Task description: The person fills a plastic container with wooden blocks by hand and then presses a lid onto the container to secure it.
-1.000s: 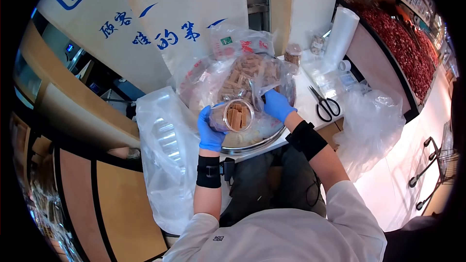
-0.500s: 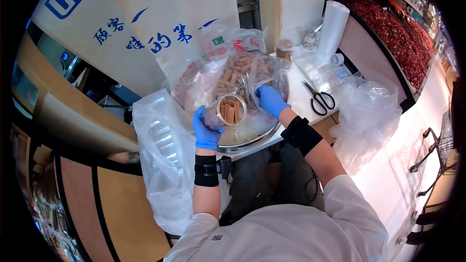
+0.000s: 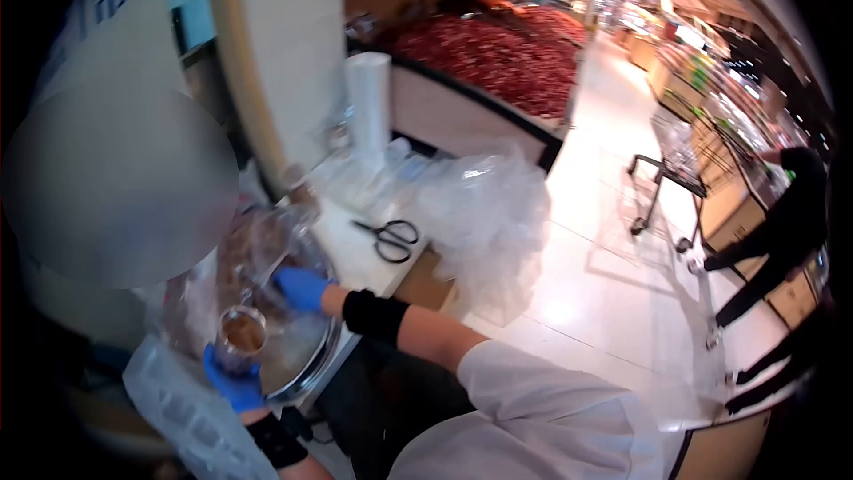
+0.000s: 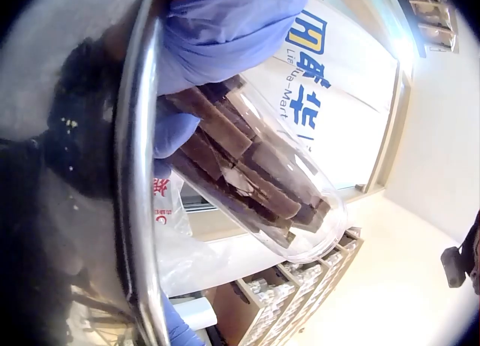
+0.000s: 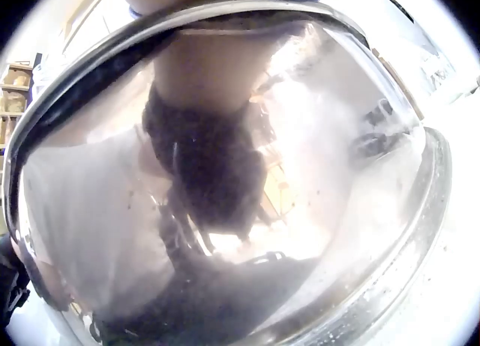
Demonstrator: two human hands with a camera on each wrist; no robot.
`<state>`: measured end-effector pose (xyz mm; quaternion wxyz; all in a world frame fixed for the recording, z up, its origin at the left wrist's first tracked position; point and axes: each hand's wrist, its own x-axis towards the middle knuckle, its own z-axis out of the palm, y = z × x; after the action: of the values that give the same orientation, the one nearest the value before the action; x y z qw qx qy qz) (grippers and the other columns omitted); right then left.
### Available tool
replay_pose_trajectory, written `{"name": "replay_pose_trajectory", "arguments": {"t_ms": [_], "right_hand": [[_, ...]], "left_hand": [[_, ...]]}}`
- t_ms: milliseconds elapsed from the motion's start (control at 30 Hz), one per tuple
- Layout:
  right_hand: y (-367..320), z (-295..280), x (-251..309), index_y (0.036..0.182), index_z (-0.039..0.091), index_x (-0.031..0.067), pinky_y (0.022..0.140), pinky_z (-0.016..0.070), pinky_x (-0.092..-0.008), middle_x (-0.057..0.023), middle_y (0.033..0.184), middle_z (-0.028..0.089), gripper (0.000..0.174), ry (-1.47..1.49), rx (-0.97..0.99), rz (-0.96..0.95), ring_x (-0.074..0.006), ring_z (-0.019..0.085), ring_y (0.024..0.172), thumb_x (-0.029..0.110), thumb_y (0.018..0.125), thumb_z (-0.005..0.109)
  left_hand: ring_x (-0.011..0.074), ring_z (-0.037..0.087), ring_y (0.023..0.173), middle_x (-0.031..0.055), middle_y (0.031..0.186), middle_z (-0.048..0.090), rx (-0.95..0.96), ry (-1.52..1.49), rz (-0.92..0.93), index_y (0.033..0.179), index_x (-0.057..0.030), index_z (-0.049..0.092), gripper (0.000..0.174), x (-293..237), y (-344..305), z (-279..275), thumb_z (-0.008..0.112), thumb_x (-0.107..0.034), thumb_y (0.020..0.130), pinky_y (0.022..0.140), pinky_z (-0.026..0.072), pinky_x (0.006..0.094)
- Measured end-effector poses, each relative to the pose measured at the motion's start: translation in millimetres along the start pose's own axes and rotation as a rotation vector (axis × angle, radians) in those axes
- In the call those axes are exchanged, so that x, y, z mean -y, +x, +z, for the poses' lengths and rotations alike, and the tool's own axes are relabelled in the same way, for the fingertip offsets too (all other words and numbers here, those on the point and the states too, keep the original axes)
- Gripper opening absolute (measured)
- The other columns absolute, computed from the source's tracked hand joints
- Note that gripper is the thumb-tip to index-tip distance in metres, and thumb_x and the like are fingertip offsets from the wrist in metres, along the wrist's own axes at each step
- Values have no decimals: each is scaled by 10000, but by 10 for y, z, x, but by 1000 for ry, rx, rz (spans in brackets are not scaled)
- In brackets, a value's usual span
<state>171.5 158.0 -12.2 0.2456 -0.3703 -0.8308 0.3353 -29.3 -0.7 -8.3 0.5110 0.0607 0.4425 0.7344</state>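
In a blue glove, my left hand grips a clear round jar over the near part of a metal basin. The left wrist view shows gloved fingers curled round the jar, with brown flat sticks inside it. My gloved right hand is at the basin's right side, by plastic bagging over a brown pile; its fingertips are hidden there. The right wrist view is mostly the basin's shiny outer wall, with only a strip of glove at the top.
Black scissors lie on the white table right of the basin. Behind them stand a white plastic roll and a lidded jar. Crumpled clear bags hang over the table's right edge. A cart and a person's legs are farther right.
The head view has swung right, so the basin and hands appear lower left and the aisle shows. The left hand still holds the jar; the right remains at the basin's bagging.
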Motion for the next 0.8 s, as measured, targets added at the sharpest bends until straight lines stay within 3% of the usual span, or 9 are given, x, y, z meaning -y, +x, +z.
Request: {"name": "replay_pose_trajectory", "arguments": {"t_ms": [33, 100, 233, 367, 433, 533, 633, 733, 800], "right_hand": [[29, -60, 31, 1069, 577, 24, 757, 498, -451, -251, 1028, 594, 363, -200, 3, -78, -401, 616, 871, 268, 800, 580], [59, 12, -86, 1093, 562, 14, 762, 496, -453, -276, 1057, 568, 396, -258, 1, -84, -411, 612, 870, 268, 790, 588], [142, 158, -264, 1146, 524, -9, 767, 492, -465, -323, 1116, 508, 459, -295, 18, -113, -439, 602, 857, 249, 774, 603], [228, 266, -365, 1152, 510, -22, 752, 497, -461, -319, 1104, 510, 467, -343, -1, -208, -434, 603, 850, 221, 767, 613], [203, 227, -248, 1143, 514, -33, 755, 506, -427, -263, 1024, 580, 450, -336, 22, -49, -393, 618, 859, 216, 779, 607], [72, 39, -44, 1101, 524, -41, 719, 511, -426, -255, 966, 604, 414, -303, -8, -40, -401, 623, 833, 215, 786, 605], [106, 66, -85, 1078, 538, -27, 700, 510, -455, -273, 959, 578, 367, -160, -149, -61, -416, 618, 781, 187, 785, 596], [50, -25, 9, 1044, 547, -21, 730, 503, -460, -275, 1009, 563, 364, -91, -74, 42, -421, 608, 821, 222, 780, 609], [-30, -117, 79, 1083, 548, -5, 766, 502, -459, -261, 1049, 564, 413, -243, -11, -73, -415, 608, 860, 271, 784, 614]], "left_hand": [[169, 590, 782, 2, 1053, 590, -13, -6, 1, 1139, -274, 548, 345, 11, -10, 62, 512, -451, 844, 430, 431, 271], [174, 594, 768, 9, 1087, 582, -35, 16, 115, 1161, -250, 532, 360, 87, 48, 33, 484, -444, 861, 379, 422, 259], [171, 584, 781, 16, 1103, 568, 24, 25, 97, 1162, -214, 525, 374, 55, 59, 25, 482, -436, 864, 402, 390, 254], [167, 585, 777, 14, 1070, 582, 59, 35, 27, 1148, -208, 528, 374, -11, 33, 60, 487, -443, 860, 404, 396, 261], [159, 583, 778, 11, 1040, 590, -14, 22, 28, 1127, -207, 537, 368, -11, -18, 138, 498, -449, 853, 410, 403, 262], [164, 582, 797, 10, 1039, 588, -42, -22, 73, 1119, -212, 545, 361, 38, 49, 91, 509, -446, 848, 425, 410, 266], [178, 584, 820, 15, 1039, 588, -17, 21, 111, 1117, -207, 551, 365, 67, 71, 41, 520, -442, 840, 448, 432, 277], [193, 586, 849, 22, 1046, 586, -89, 30, 151, 1124, -199, 551, 373, 46, -48, 136, 521, -437, 839, 473, 460, 296], [200, 587, 814, 43, 1038, 585, -97, 24, 176, 1117, -197, 556, 368, 36, -21, 137, 523, -435, 839, 455, 449, 293]]}}
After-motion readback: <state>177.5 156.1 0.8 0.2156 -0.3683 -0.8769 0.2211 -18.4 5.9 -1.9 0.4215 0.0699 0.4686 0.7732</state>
